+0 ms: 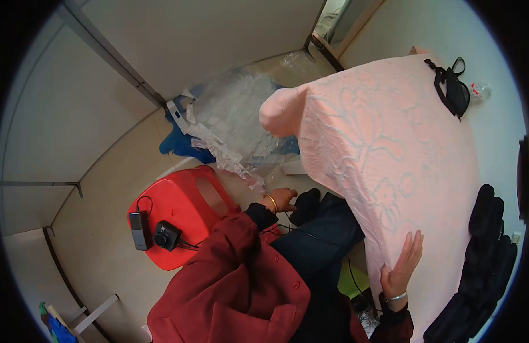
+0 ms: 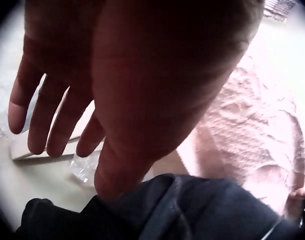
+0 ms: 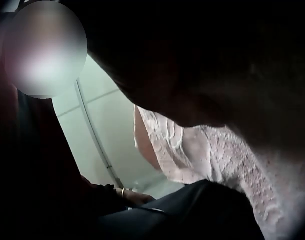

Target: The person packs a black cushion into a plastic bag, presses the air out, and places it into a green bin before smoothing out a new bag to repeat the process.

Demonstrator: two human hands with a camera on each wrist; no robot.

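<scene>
A pink patterned cloth (image 1: 390, 137) lies draped over a surface at the right of the head view, its edge hanging beside the person's dark-trousered legs. The right hand (image 1: 401, 271) rests on the cloth near that edge with fingers extended. The left hand (image 1: 282, 200) is low by the knee, beside a dark shoe (image 1: 306, 206). In the left wrist view the left hand (image 2: 77, 85) has its fingers extended and slightly spread, holding nothing, above the dark trouser leg (image 2: 192, 205). The right wrist view is dark; the cloth (image 3: 192, 155) shows below the right hand.
A red stool (image 1: 178, 200) bears a black camera (image 1: 166, 235) and a power bank (image 1: 140, 230). Clear plastic wrapping (image 1: 236, 114) and blue material (image 1: 184, 143) lie on the floor. Black straps (image 1: 454, 91), a bottle (image 1: 480, 91) and black padded items (image 1: 487, 251) lie at the right.
</scene>
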